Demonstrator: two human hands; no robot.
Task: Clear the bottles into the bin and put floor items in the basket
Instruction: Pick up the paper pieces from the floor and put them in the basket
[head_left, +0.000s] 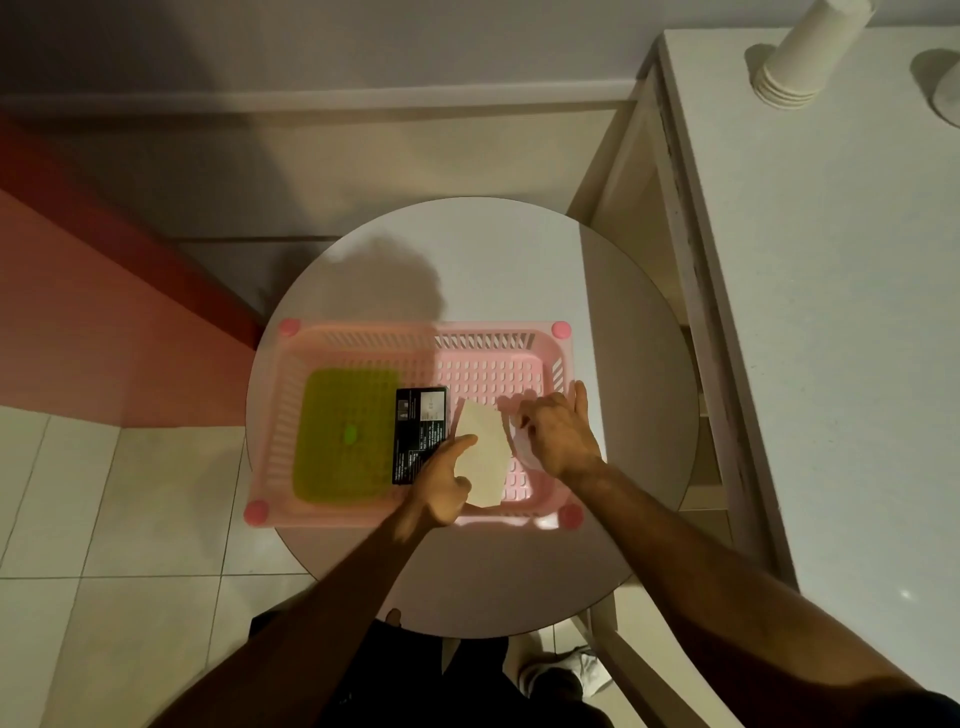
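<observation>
A pink slotted basket (488, 338) sits on a round white table (493, 249). Inside it lie a green flat item (343, 436) at the left and a black printed box (420, 434) in the middle. My left hand (444, 486) holds a cream paper cup (485, 457) lying on its side over the basket's right half. My right hand (558, 428) is over the basket's right end, its fingers closed on a small white crumpled piece (524, 449). No bottles or bin are in view.
A white counter (831, 312) runs along the right with a stack of paper cups (805, 52) on it. A red block (104, 322) stands at the left on the tiled floor (104, 519). My feet and a white shoe (582, 670) show below the table.
</observation>
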